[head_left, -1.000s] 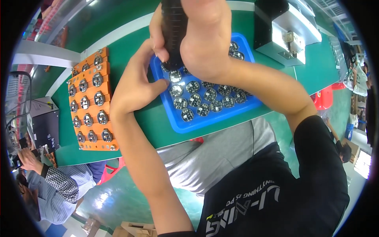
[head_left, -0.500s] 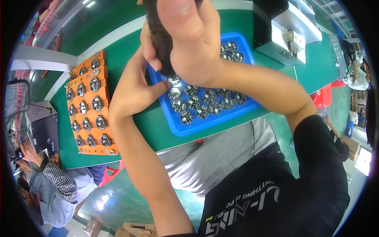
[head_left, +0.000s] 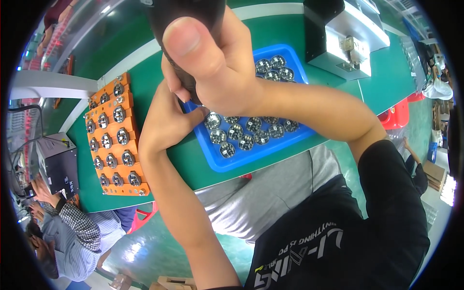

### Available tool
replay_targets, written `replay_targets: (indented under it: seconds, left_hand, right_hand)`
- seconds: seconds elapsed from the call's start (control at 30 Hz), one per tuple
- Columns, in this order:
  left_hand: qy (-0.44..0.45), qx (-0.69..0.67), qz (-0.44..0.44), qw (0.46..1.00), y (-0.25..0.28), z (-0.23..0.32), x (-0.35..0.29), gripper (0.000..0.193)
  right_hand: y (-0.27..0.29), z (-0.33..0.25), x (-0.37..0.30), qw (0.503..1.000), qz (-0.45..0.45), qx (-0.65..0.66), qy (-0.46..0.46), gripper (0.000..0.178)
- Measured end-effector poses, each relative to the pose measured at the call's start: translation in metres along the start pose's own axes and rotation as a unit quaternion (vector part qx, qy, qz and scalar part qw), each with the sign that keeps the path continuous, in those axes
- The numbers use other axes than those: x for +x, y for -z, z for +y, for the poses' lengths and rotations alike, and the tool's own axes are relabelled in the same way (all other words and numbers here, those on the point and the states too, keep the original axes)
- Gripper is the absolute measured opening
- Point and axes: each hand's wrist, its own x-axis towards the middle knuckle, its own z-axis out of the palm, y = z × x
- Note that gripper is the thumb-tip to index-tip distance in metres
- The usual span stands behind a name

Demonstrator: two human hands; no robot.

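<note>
My right hand (head_left: 217, 63) is wrapped round a black handheld tool (head_left: 193, 14) with a ribbed grip, perhaps an electric screwdriver; the thumb lies along it and its lower end is hidden. Just below and left of it, my left hand (head_left: 166, 118) is partly closed, thumb pointing toward the tool's lower end. Its fingertips and whatever they hold are hidden behind my right hand. Under both hands sits a blue tray (head_left: 227, 166) with several round circuit boards (head_left: 246, 141) carrying shiny metal parts. To the left lies an orange fixture (head_left: 116, 154) holding rows of similar round boards (head_left: 123, 136).
A black and silver machine (head_left: 348, 48) stands on the green table (head_left: 193, 174) at the back right. At the far left is a dark metal box (head_left: 58, 162), where another person's hand (head_left: 43, 191) is at work. A red stool (head_left: 394, 116) stands beyond the right edge.
The view has shifted slightly, so tray, fixture and machine sit a little differently. My right hand and the black tool have moved left and slightly down. My left hand stays close by.
</note>
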Motion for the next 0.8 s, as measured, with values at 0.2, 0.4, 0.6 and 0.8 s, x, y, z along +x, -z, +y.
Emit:
replay_targets:
  seconds: [0.2, 0.4, 0.6, 0.8]
  left_hand:
    - [0.001, 0.011, 0.002, 1.000, 0.001, -0.006, 0.002, 0.042]
    - [-0.020, 0.016, 0.030, 0.999, -0.002, -0.016, 0.002, 0.046]
    - [0.012, 0.028, 0.038, 0.999, -0.004, -0.005, 0.001, 0.044]
    - [-0.011, 0.018, 0.050, 0.999, -0.006, -0.007, 0.003, 0.039]
  right_hand:
    - [0.004, -0.001, -0.003, 0.998, -0.026, -0.032, -0.038, 0.045]
    - [-0.003, -0.005, -0.003, 0.997, -0.022, 0.006, -0.077, 0.046]
    - [0.000, -0.009, -0.006, 0.981, -0.068, 0.028, -0.180, 0.044]
    - [0.000, -0.001, -0.003, 0.981, -0.119, 0.013, -0.150, 0.046]
